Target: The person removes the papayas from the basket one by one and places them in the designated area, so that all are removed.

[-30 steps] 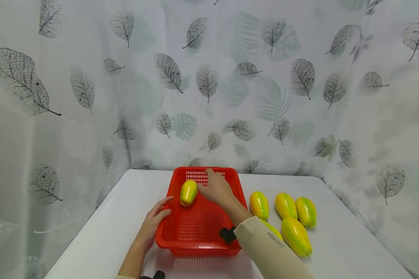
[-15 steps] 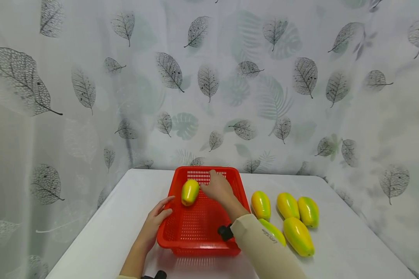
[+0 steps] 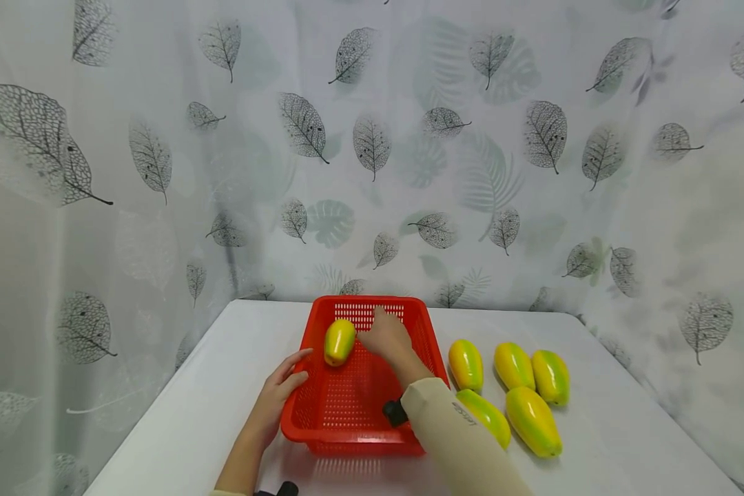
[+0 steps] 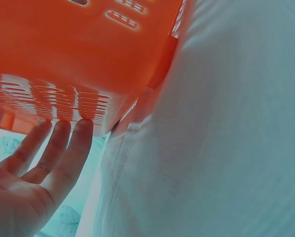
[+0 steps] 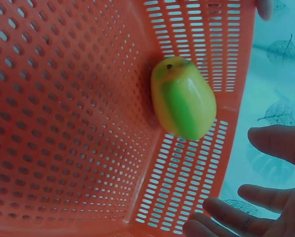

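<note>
A yellow-green papaya (image 3: 339,342) lies in the red perforated basket (image 3: 353,435), near its far left side. My right hand (image 3: 386,337) is over the basket's inside, just right of the fruit. In the right wrist view its fingers (image 5: 236,217) are spread and hold nothing; a gap separates them from the papaya (image 5: 184,98). My left hand (image 3: 275,396) rests at the basket's left rim. Its fingers (image 4: 70,153) are nearly straight, with the tips against the slotted outer wall in the left wrist view.
Several more papayas (image 3: 533,421) lie on the white table (image 3: 614,427) to the right of the basket, one partly behind my right sleeve (image 3: 459,441). A leaf-patterned curtain (image 3: 403,158) stands behind the table and along its sides.
My right forearm has shifted slightly left, and the hand has come a little nearer. The whole scene sits slightly further right in view. Papaya and left hand keep their places at the basket.
</note>
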A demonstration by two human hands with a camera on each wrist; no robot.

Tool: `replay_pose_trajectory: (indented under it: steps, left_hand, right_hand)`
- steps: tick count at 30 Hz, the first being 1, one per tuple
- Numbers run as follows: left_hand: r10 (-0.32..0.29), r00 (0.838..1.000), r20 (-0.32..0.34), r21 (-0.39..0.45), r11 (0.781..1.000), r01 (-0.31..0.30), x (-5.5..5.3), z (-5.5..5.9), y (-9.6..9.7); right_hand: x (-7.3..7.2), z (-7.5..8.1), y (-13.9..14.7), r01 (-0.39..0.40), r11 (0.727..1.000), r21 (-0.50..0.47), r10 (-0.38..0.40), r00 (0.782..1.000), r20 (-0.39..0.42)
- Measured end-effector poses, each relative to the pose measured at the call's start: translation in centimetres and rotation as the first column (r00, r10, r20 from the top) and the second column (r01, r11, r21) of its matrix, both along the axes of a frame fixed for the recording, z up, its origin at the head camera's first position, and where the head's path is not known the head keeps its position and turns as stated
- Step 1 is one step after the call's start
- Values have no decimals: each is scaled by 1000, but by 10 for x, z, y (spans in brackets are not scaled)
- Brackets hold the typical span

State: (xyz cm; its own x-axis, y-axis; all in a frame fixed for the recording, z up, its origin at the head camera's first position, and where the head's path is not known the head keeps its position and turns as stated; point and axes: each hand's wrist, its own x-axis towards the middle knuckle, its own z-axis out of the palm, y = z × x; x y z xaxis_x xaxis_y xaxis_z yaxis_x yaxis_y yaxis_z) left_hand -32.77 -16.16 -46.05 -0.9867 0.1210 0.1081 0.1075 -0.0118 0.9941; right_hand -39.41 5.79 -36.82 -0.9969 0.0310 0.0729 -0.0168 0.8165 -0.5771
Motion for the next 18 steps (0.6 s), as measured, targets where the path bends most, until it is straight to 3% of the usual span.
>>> replay_pose_trajectory:
  steps: [18]
  left_hand:
    - [3,1000,19,23,1000,-4,-3,-3,0]
  right_hand:
    - [-3,-7,-7,8,1000,-26,-7,1000,31]
